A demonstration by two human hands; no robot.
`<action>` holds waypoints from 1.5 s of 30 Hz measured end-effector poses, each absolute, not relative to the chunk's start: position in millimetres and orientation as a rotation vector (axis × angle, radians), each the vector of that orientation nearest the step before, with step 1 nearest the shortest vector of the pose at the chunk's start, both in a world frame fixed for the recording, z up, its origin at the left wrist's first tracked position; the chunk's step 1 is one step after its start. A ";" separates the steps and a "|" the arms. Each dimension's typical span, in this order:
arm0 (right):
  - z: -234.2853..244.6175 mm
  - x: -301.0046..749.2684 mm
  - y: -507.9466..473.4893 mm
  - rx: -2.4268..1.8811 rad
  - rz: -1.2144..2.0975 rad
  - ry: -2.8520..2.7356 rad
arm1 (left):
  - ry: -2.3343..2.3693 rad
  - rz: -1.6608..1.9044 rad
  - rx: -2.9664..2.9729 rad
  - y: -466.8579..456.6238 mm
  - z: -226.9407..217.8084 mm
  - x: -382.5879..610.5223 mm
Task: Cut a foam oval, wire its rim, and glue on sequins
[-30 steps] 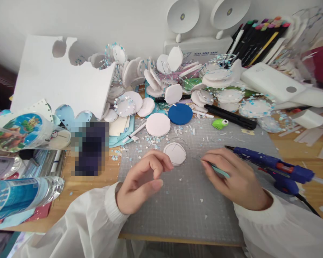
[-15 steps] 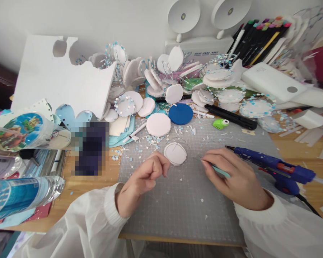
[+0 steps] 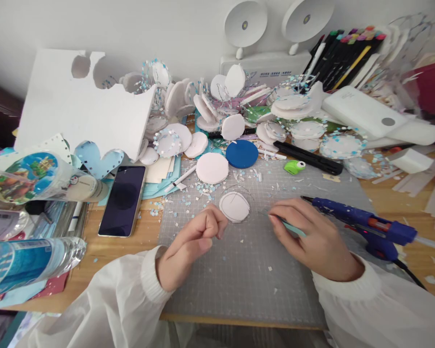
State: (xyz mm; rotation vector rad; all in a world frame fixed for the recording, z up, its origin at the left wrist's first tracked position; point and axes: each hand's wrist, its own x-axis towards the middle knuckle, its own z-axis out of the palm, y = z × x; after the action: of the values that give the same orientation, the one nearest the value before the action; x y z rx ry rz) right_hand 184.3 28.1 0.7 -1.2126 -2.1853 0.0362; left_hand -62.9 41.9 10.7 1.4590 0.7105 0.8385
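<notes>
A: What is in hand right now?
B: It looks like a pause in the work on the white disc (image 3: 235,208), which lies on the mat (image 3: 246,290) with fine wire (image 3: 252,194) looped around and over it.
A: And the hands?
B: The right hand (image 3: 310,237) is closed around a slim teal tool (image 3: 294,228), apart from the disc. The left hand (image 3: 192,244) curls nearly closed just beside the disc; whether it pinches anything fine, I cannot tell.
A: What would the next move call for?
B: My guess: the left steadying the disc, the right bringing the tool in lightly, since wire that thin probably shifts at a touch (and the glue gun (image 3: 362,217) sits near the right hand, so mind the elbow).
A: Any containers?
B: On the left of the desk (image 3: 114,247), a printed cup (image 3: 54,180) with a straw (image 3: 10,175), and a clear bottle (image 3: 29,266) with a blue label. How full either is, I can't say. The pens (image 3: 350,63) bunch at the back right; whatever holds them is hidden.
</notes>
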 end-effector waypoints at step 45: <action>-6.8 178.8 20.6 -1.181 0.612 -2.075 | 0.935 1.075 2.072 77.3 13.4 -35.6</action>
State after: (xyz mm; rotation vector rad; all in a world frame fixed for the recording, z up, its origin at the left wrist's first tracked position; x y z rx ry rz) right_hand 178.8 20.6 -6.8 -1.1809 -2.0752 0.6122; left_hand -35.6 77.3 13.4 2.0717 0.9349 1.0753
